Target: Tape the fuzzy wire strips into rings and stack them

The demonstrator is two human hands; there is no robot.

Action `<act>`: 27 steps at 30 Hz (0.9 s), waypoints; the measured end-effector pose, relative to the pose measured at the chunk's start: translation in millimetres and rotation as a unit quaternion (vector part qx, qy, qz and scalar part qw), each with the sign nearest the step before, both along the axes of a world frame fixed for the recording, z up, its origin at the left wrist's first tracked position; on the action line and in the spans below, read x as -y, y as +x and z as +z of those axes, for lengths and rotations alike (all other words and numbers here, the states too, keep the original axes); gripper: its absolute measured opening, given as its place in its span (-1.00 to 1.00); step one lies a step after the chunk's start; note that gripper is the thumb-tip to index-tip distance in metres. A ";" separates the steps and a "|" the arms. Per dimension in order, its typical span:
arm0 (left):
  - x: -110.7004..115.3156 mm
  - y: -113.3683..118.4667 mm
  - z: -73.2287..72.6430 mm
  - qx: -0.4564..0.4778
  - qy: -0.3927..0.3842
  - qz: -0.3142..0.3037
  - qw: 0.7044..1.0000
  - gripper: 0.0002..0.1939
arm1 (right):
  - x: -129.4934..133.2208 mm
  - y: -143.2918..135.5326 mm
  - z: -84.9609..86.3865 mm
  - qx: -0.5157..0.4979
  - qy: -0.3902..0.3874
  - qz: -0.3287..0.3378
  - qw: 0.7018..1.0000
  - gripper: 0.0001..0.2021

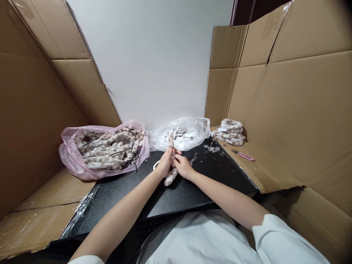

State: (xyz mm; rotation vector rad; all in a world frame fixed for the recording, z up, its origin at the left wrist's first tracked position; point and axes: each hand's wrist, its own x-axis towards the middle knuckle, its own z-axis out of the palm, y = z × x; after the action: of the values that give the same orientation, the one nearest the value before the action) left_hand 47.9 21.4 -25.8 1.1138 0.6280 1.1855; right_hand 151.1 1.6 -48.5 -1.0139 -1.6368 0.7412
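Note:
A fluffy white-and-brown plush strip hangs between my two hands above the black table. My left hand is closed round it from the left. My right hand pinches it from the right, fingertips close to those of my left hand. The strip's upper end stands up past my fingers, and its lower end points down toward me. What lies exactly under my fingertips is hidden. Partly behind my left hand shows a white ring-shaped object.
A pink plastic bag full of similar plush strips with dark cords stands left. Behind my hands lies a clear bag with small dark and white pieces. Right are stacked plush loops, pink-handled thread snips and fluff scraps. Cardboard walls flank the table.

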 end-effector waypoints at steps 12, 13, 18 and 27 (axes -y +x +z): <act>0.5 4.1 -3.6 0.021 -0.014 -0.002 1.000 -0.62 | -3.2 -0.5 -1.3 -0.057 -0.015 -0.012 0.998 -0.84; 0.3 3.9 -3.8 0.022 -0.014 -0.002 1.000 -0.62 | -3.9 -0.8 -1.8 -0.066 -0.027 -0.013 0.997 -0.84; -0.2 2.8 -4.8 0.012 -0.001 -0.006 1.000 -0.60 | -3.9 -1.8 -0.8 -0.088 -0.062 -0.036 0.994 -0.91; 7.2 2.0 -0.6 -0.064 0.089 0.030 0.994 -0.58 | -1.4 -0.9 1.0 -0.060 -0.046 -0.054 0.996 -0.91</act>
State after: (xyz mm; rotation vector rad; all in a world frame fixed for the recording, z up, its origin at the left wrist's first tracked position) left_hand 49.9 14.2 -26.4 1.3382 0.6672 1.2467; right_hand 150.1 3.1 -47.5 -1.0943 -1.4445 0.7945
